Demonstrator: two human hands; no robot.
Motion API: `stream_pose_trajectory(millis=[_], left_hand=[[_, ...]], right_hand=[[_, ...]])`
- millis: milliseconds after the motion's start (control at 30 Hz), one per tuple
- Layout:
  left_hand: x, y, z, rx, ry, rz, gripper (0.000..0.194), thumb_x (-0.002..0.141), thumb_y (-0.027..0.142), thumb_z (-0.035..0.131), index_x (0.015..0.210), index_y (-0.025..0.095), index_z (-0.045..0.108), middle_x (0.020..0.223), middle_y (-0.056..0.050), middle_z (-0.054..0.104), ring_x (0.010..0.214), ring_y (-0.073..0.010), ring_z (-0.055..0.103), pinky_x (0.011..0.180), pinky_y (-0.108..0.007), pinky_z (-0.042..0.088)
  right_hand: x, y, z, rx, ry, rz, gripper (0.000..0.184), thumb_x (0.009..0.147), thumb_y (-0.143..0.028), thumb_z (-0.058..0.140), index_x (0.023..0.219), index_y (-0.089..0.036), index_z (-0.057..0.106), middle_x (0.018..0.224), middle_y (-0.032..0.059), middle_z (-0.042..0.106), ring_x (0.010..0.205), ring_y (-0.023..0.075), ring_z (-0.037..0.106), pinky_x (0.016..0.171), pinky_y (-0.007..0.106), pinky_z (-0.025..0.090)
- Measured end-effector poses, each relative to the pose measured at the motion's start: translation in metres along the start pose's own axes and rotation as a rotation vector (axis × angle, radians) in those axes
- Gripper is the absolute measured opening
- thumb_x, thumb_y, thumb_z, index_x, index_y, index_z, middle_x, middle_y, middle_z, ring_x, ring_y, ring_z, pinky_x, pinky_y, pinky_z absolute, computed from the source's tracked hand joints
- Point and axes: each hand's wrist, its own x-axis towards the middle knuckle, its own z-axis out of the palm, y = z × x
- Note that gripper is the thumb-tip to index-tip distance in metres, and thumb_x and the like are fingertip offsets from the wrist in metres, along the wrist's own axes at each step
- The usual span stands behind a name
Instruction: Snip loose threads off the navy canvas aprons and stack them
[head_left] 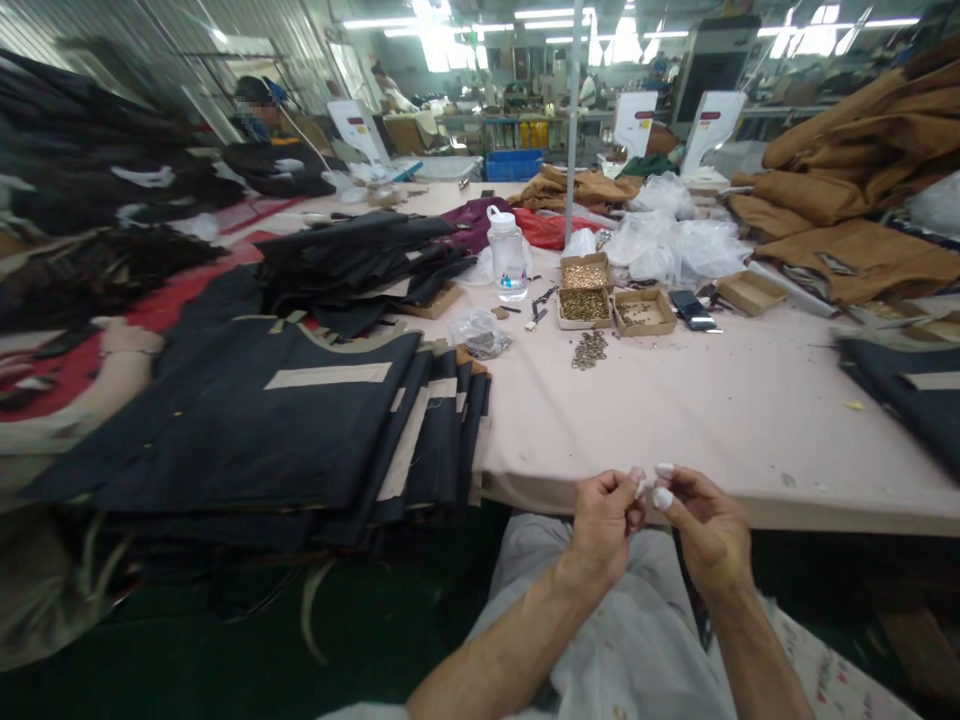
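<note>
Over the table's front edge, my left hand is closed, thumb and fingers pressed together. A whitish bit shows at its fingertips; whether it is a wrapping or a small held piece I cannot make out. Close beside it, my right hand has white coverings on the thumb and a fingertip. Those two tips are slightly apart, with nothing visible between them. Both hands are above my lap, fingertips facing each other. Left of them lies a stack of dark garment pieces with beige strips.
On the pale table are a small box of brass-coloured parts, a box with scattered parts, loose metal rings, a phone and a water bottle. Brown garments are heaped right. Another person's arm is at left.
</note>
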Motion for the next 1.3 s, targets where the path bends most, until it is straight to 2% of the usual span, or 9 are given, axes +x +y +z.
stream_pose_trajectory(millis=[100, 300, 467, 600, 833, 1000, 1100, 1200, 1300], left_hand=[[-0.005, -0.003, -0.003, 0.050, -0.005, 0.054, 0.053, 0.069, 0.059, 0.087, 0.064, 0.016, 0.057, 0.051, 0.006, 0.045, 0.045, -0.0041, 0.032, 0.044, -0.022, 0.022], [-0.012, -0.015, -0.006, 0.295, 0.056, 0.133, 0.050, 0.071, 0.060, 0.084, 0.064, 0.016, 0.061, 0.054, 0.002, 0.051, 0.053, -0.0091, 0.042, 0.049, -0.023, 0.031], [-0.013, -0.008, -0.007, 0.371, 0.134, 0.221, 0.047, 0.074, 0.055, 0.084, 0.065, 0.017, 0.056, 0.058, 0.002, 0.051, 0.055, -0.0088, 0.042, 0.051, -0.022, 0.033], [-0.014, -0.003, -0.010, 0.412, 0.179, 0.321, 0.045, 0.071, 0.048, 0.088, 0.071, 0.019, 0.053, 0.064, 0.005, 0.050, 0.058, -0.0081, 0.043, 0.054, -0.021, 0.036], [-0.010, -0.021, -0.018, 0.403, 0.210, 0.219, 0.049, 0.067, 0.051, 0.090, 0.073, 0.019, 0.052, 0.065, 0.005, 0.051, 0.059, -0.0085, 0.044, 0.054, -0.021, 0.035], [-0.014, -0.020, -0.023, 0.395, 0.146, 0.285, 0.049, 0.069, 0.048, 0.090, 0.078, 0.020, 0.051, 0.069, 0.004, 0.053, 0.063, -0.0093, 0.048, 0.058, -0.021, 0.037], [-0.014, -0.012, -0.024, 0.399, 0.156, 0.287, 0.047, 0.071, 0.050, 0.089, 0.078, 0.019, 0.053, 0.069, 0.004, 0.052, 0.062, -0.0088, 0.046, 0.058, -0.021, 0.038], [-0.010, -0.006, -0.027, 0.380, 0.196, 0.234, 0.048, 0.071, 0.053, 0.088, 0.074, 0.018, 0.056, 0.066, 0.004, 0.053, 0.058, -0.0080, 0.044, 0.055, -0.021, 0.036], [-0.003, -0.007, -0.031, 0.339, 0.176, 0.206, 0.049, 0.070, 0.054, 0.089, 0.074, 0.018, 0.056, 0.067, 0.003, 0.056, 0.058, -0.0082, 0.047, 0.055, -0.021, 0.038]], right_hand=[[-0.003, 0.000, 0.009, -0.035, -0.144, 0.058, 0.026, 0.078, -0.037, 0.085, 0.096, -0.018, 0.080, 0.083, 0.0040, 0.069, 0.076, 0.0195, 0.063, 0.066, 0.030, 0.054], [-0.006, -0.009, 0.029, -0.295, -0.074, 0.025, 0.030, 0.082, -0.045, 0.082, 0.074, -0.015, 0.077, 0.069, 0.0017, 0.063, 0.066, 0.0161, 0.055, 0.059, 0.027, 0.045], [0.002, -0.002, 0.035, -0.040, 0.092, 0.055, 0.049, 0.093, -0.059, 0.063, 0.100, -0.014, 0.078, 0.078, 0.0050, 0.068, 0.065, 0.0171, 0.060, 0.058, 0.028, 0.047], [-0.001, 0.004, 0.045, -0.198, 0.164, -0.009, 0.045, 0.087, -0.056, 0.075, 0.096, -0.012, 0.076, 0.066, 0.0007, 0.063, 0.056, 0.0137, 0.054, 0.053, 0.026, 0.044], [-0.007, 0.010, 0.061, 0.036, 0.222, -0.011, 0.039, 0.085, -0.051, 0.080, 0.098, -0.016, 0.067, 0.060, -0.0040, 0.058, 0.051, 0.0125, 0.055, 0.052, 0.026, 0.048], [0.000, 0.006, 0.056, 0.028, 0.099, 0.026, 0.038, 0.095, -0.052, 0.068, 0.096, -0.014, 0.071, 0.055, -0.0023, 0.058, 0.048, 0.0138, 0.055, 0.050, 0.026, 0.045], [0.005, -0.001, 0.043, 0.063, 0.026, 0.009, 0.044, 0.100, -0.055, 0.057, 0.111, -0.016, 0.072, 0.072, 0.0046, 0.070, 0.063, 0.0199, 0.066, 0.061, 0.034, 0.054], [0.006, -0.005, 0.026, 0.113, -0.118, -0.018, 0.047, 0.088, -0.048, 0.074, 0.126, -0.020, 0.070, 0.100, 0.0115, 0.078, 0.092, 0.0267, 0.074, 0.084, 0.045, 0.058], [0.006, -0.002, 0.012, 0.101, -0.224, 0.034, 0.063, 0.073, -0.030, 0.090, 0.132, -0.022, 0.069, 0.110, 0.0129, 0.078, 0.102, 0.0287, 0.074, 0.090, 0.046, 0.058]])
